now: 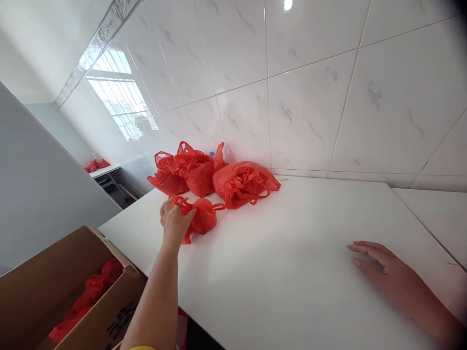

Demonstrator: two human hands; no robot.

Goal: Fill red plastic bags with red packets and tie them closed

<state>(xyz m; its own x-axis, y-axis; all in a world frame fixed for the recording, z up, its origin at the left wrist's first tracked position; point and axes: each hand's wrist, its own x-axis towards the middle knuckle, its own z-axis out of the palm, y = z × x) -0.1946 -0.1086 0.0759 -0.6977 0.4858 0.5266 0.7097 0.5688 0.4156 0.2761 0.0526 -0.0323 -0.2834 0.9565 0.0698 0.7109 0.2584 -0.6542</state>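
My left hand (176,221) is closed on a small red plastic bag (205,217) at the left part of the white table (277,272). The bag looks filled and rounded, and one handle loop sticks out to its right. What is inside it cannot be seen. Over the right side of the table is my right hand (379,265), with thumb and fingers apart and nothing in it. Behind the small bag, by the wall, sit several larger red plastic bags, among them a crumpled bag (244,182) and an upright bag (197,175).
At lower left stands an open cardboard box (136,291) with red bags (91,291) inside, close to the table's edge. A tiled wall (306,116) borders the table at the back. More red bags (97,165) lie on a farther table, beyond a grey partition (44,180).
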